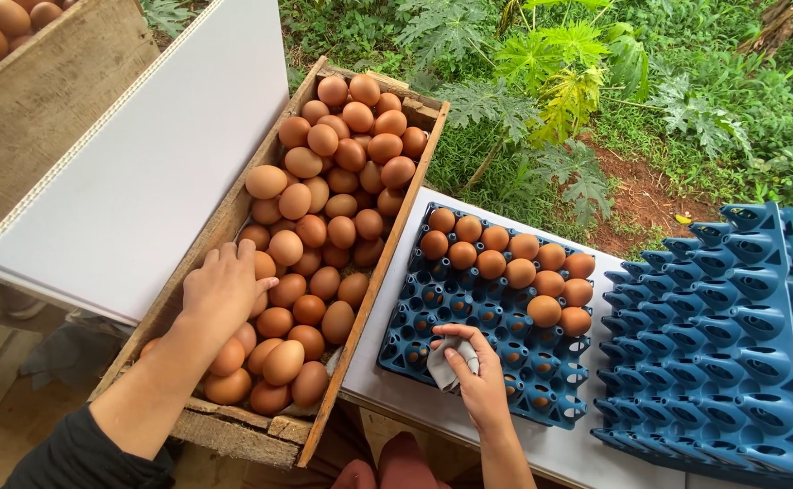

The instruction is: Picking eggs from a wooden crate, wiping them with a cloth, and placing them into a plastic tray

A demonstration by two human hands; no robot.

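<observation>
The left hand [223, 288] lies palm down on the brown eggs [329, 213] piled in a long wooden crate [234, 433], its fingers curled loosely over one or two eggs at the near-middle of the heap; whether it has actually closed on an egg cannot be told, since the fingers hide what lies under them. Beyond the fingertips the pile runs on toward the far end of the crate, and more eggs lie close under the wrist. To the outer side of this hand a white board [143, 163] leans up against the crate's edge.

The right hand [476, 373] is clenched around a small grey cloth [444, 364] (bunched up, partly tucked into the palm) and rests on the near rim of a blue egg tray [442, 312] that sits on the white counter [387, 385]. Ahead of its knuckles stand empty cups, and farther on are two rows of brown eggs filling the tray's far side. Well off to that hand's outer side rises a stack of blue trays [731, 344].
</observation>
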